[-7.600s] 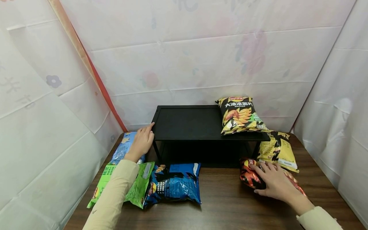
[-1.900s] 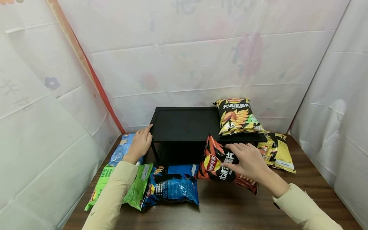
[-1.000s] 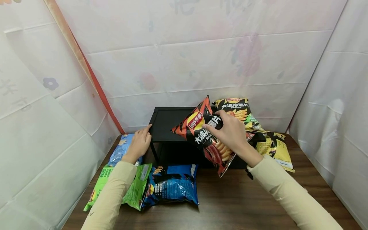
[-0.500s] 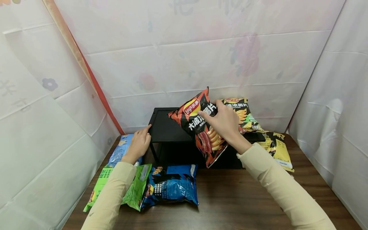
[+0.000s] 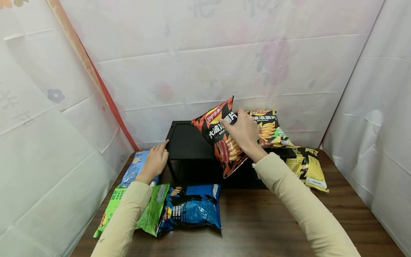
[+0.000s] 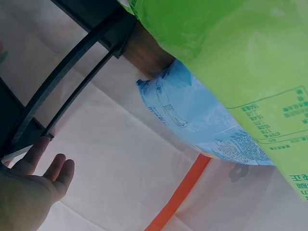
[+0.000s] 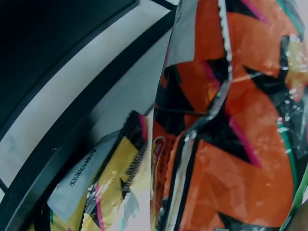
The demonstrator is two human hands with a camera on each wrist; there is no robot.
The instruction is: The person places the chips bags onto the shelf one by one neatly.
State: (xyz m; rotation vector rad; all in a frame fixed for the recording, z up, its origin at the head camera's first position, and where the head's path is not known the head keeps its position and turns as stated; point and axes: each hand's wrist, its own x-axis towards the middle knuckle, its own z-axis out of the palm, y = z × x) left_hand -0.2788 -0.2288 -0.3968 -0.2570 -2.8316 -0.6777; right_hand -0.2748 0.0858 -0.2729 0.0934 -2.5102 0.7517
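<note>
My right hand (image 5: 245, 132) grips a red and black Lay's chip bag (image 5: 221, 134), thumb across its printed front. The bag is tilted and overlaps the front edge of the black two-tier shelf (image 5: 189, 139). In the right wrist view, the crimped seam of the red bag (image 7: 240, 178) fills the right side. My left hand (image 5: 154, 162) rests at the shelf's left edge, fingers extended; the left wrist view shows a fingertip of the left hand (image 6: 29, 192) against the frame. A yellow and black chip bag (image 5: 273, 130) lies on the shelf's right end, partly hidden by the red bag.
Left of the shelf are a light blue bag (image 5: 133, 169) and a green bag (image 5: 152, 212), partly behind my left sleeve. A dark blue bag (image 5: 196, 207) lies in front. Another yellow bag (image 5: 313, 171) lies right of the shelf. White printed cloth (image 5: 212, 64) hangs behind.
From the table at the right, my right hand has lifted the red bag and carried it left and up over the shelf's front edge. The left hand stays at the shelf.
</note>
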